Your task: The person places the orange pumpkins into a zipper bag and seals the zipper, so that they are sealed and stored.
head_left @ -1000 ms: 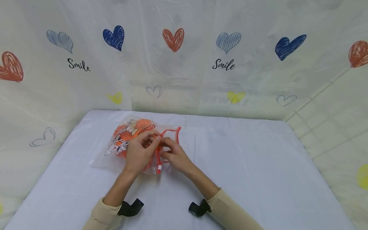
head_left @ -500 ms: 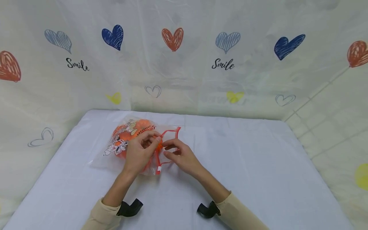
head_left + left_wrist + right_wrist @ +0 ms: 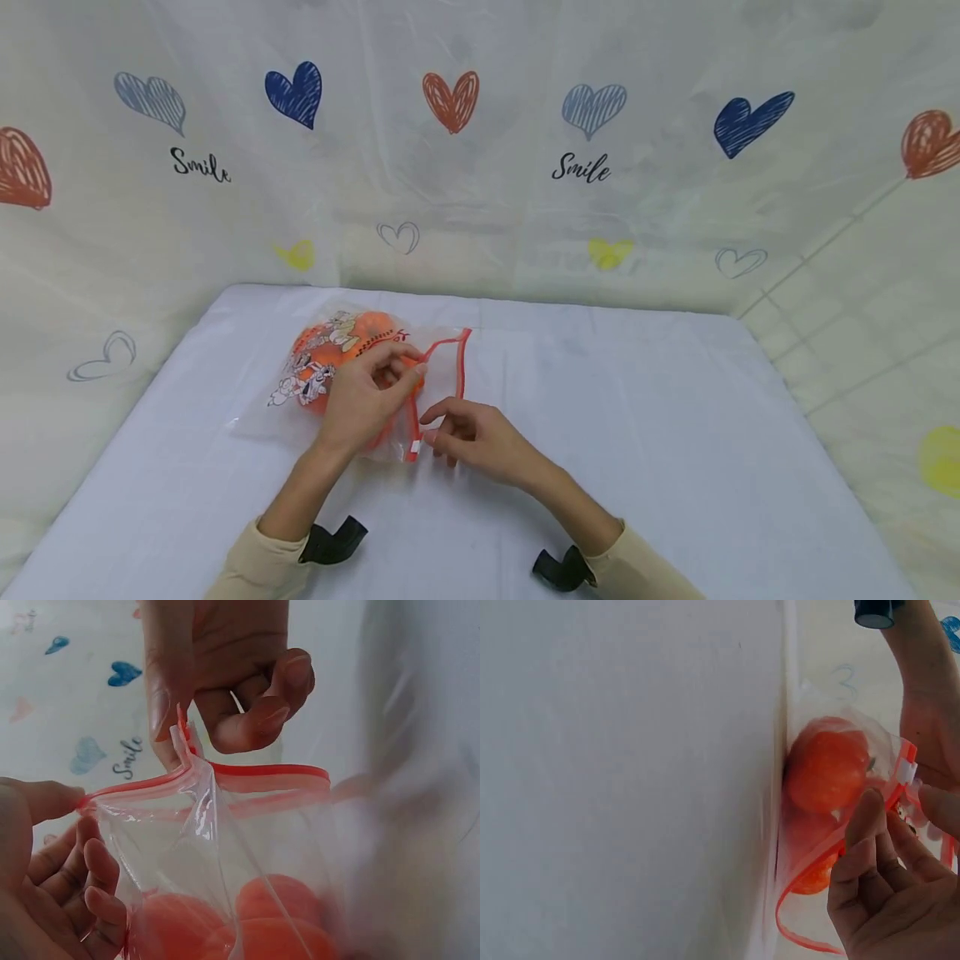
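Note:
A clear zip bag [image 3: 300, 429] with cartoon print lies on the left of the table, holding several orange-red round fruits [image 3: 829, 769] that look like tomatoes. Red zip strips [image 3: 462, 367] edge its mouth, which gapes on the right. My left hand [image 3: 366, 400] pinches one red strip between thumb and forefinger, as the left wrist view shows. A white slider [image 3: 906, 771] sits at the strip's near end. Beside that end is my right hand [image 3: 480, 437], fingers loosely bent, with thumb and forefinger apart around the slider's side and gripping nothing that I can see.
A white cloth [image 3: 637, 433] covers the table. Behind it hangs a pale sheet [image 3: 495, 192] with printed hearts and "Smile" lettering. Black curved pieces [image 3: 335, 542] are fixed at both sleeve cuffs.
My right hand has come away from the middle of the bag's mouth, near the left fingers, and moved down toward the slider end. My left hand keeps its pinch almost in place.

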Demonstrator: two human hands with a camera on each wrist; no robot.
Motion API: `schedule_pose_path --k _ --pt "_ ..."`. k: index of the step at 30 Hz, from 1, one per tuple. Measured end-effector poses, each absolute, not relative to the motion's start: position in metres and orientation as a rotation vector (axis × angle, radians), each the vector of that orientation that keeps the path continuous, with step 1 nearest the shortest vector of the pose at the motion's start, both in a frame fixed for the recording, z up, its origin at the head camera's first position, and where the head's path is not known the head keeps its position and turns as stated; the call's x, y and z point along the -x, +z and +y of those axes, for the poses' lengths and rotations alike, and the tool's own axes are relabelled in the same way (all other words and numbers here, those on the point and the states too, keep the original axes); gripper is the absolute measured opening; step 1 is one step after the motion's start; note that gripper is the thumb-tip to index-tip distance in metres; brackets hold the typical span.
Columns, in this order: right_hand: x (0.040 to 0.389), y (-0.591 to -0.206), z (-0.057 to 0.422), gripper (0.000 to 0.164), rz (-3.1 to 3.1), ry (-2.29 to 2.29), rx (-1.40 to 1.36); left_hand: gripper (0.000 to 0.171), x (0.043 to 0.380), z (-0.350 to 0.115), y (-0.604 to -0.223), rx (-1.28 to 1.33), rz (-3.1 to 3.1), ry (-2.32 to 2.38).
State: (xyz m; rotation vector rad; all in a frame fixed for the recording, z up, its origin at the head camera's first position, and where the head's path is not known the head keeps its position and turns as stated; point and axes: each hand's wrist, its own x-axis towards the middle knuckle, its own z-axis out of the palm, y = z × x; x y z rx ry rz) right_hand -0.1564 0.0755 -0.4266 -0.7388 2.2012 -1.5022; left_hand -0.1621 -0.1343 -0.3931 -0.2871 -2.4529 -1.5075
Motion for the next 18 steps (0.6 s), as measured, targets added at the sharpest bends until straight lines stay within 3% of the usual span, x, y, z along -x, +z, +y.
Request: schedule_pose_path --k 18 --pt "0.15 -0.425 0.06 0.009 2.182 -1.573 0.629 0.013 0.141 -0.157 -0.409 0.365 -2.552 -1.329"
